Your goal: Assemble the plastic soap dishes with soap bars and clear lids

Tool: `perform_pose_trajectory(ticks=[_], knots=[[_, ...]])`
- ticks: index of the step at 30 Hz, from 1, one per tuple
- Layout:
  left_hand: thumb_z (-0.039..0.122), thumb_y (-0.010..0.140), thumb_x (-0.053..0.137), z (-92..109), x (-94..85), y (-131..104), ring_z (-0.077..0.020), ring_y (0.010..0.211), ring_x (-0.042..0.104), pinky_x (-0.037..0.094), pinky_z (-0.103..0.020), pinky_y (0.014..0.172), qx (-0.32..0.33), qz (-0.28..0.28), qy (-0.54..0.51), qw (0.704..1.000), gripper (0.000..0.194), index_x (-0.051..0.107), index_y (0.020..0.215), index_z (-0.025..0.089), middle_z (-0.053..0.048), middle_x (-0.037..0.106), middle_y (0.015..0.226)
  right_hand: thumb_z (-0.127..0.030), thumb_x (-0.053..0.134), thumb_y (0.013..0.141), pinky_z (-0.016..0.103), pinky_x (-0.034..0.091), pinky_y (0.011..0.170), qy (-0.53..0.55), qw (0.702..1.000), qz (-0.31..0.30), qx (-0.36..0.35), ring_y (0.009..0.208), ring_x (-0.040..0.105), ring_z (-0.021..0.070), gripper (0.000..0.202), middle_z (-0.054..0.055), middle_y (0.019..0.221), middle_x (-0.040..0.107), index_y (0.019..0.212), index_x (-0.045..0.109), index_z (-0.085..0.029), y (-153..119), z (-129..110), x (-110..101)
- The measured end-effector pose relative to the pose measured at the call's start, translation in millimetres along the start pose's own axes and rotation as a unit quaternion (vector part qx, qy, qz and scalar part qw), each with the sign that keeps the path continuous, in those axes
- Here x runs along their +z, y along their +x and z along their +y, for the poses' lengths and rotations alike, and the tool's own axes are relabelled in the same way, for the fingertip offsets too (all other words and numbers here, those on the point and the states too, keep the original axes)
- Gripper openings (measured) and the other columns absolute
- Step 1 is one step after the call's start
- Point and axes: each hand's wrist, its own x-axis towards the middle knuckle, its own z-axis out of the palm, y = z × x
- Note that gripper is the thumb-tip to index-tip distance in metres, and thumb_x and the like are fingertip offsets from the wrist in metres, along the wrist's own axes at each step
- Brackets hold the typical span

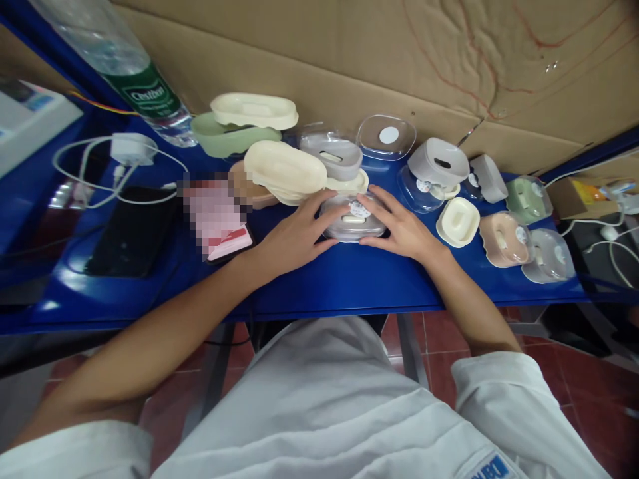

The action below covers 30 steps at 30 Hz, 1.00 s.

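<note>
My left grip point(292, 241) and right grip point(405, 229) clasp the clear-lidded box point(349, 230) between them. The blue desk point(359, 283) lies beneath.

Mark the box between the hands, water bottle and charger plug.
Clear-lidded box point(354, 225): head view, middle of top.
Water bottle point(143, 88): head view, green label.
Charger plug point(132, 150): head view, white body.

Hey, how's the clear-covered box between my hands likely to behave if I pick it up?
The clear-covered box is probably stiff, since its rounded, moulded form shows no sag. It may be slightly slippery, as its surface looks smooth and shiny. It seems unlikely to roll, sitting wide and low on the blue table.
</note>
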Motion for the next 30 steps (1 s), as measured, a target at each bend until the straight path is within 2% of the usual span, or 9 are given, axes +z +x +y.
perform_pose_trajectory(ticks=[4,12,17,20,24,27,30], knots=[[0.022,0.100,0.070,-4,2.1,0,-0.0389,0.157,0.045,0.051,-0.060,0.123,0.006,0.003,-0.001,1.000,0.062,0.050,0.158,0.027,-0.017,0.042,0.166,-0.073,0.070,0.096,0.064,0.041,0.131,0.017,1.000,-0.003,0.001,0.165,0.035,0.0413,0.099,0.009,0.182,0.028,0.177,0.028,-0.035,-2,2,2],[0.023,0.103,0.066,-7,2.6,0,-0.0383,0.158,0.045,0.048,-0.062,0.126,0.034,0.014,0.015,0.999,0.057,0.050,0.158,0.027,-0.018,0.044,0.165,-0.074,0.070,0.095,0.063,0.041,0.131,0.039,0.999,-0.004,0.003,0.164,0.036,0.0418,0.099,0.009,0.181,0.028,0.176,0.030,-0.037,-2,2,4],[0.030,0.106,0.062,-3,-3.4,1,-0.0374,0.155,0.050,0.053,-0.059,0.122,0.008,0.009,0.012,1.000,0.051,0.053,0.156,0.026,-0.017,0.046,0.165,-0.074,0.071,0.095,0.060,0.042,0.131,0.050,0.999,0.000,0.000,0.162,0.040,0.0399,0.097,0.015,0.175,0.036,0.175,0.035,-0.033,2,3,3],[0.035,0.109,0.058,-1,-8.9,3,-0.0351,0.153,0.053,0.054,-0.056,0.122,0.000,0.024,0.013,1.000,0.047,0.054,0.154,0.025,-0.016,0.049,0.163,-0.075,0.070,0.095,0.062,0.041,0.131,0.036,0.999,0.006,0.016,0.162,0.039,0.0410,0.096,0.015,0.176,0.035,0.174,0.035,-0.034,-6,5,-5],[0.038,0.110,0.055,4,-13.0,4,-0.0328,0.151,0.055,0.051,-0.054,0.125,0.009,0.047,0.024,0.999,0.043,0.058,0.151,0.024,-0.016,0.054,0.160,-0.072,0.072,0.095,0.064,0.039,0.131,0.014,0.996,0.062,0.055,0.162,0.041,0.0412,0.096,0.015,0.175,0.037,0.175,0.034,-0.035,-43,1,-24],[0.038,0.110,0.055,5,-12.4,3,-0.0326,0.145,0.060,0.056,-0.052,0.119,0.016,0.046,0.037,0.998,0.042,0.060,0.149,0.023,-0.016,0.055,0.159,-0.067,0.077,0.094,0.064,0.043,0.129,-0.017,0.986,0.129,0.109,0.158,0.046,0.0405,0.095,0.016,0.171,0.043,0.174,0.036,-0.035,-86,-13,-31],[0.035,0.109,0.056,5,-11.8,4,-0.0337,0.143,0.061,0.056,-0.053,0.117,0.029,0.057,0.054,0.996,0.039,0.064,0.145,0.022,-0.017,0.059,0.155,-0.064,0.079,0.093,0.062,0.047,0.127,-0.050,0.969,0.168,0.176,0.154,0.052,0.0402,0.092,0.015,0.167,0.049,0.172,0.040,-0.035,-135,-30,-28]])
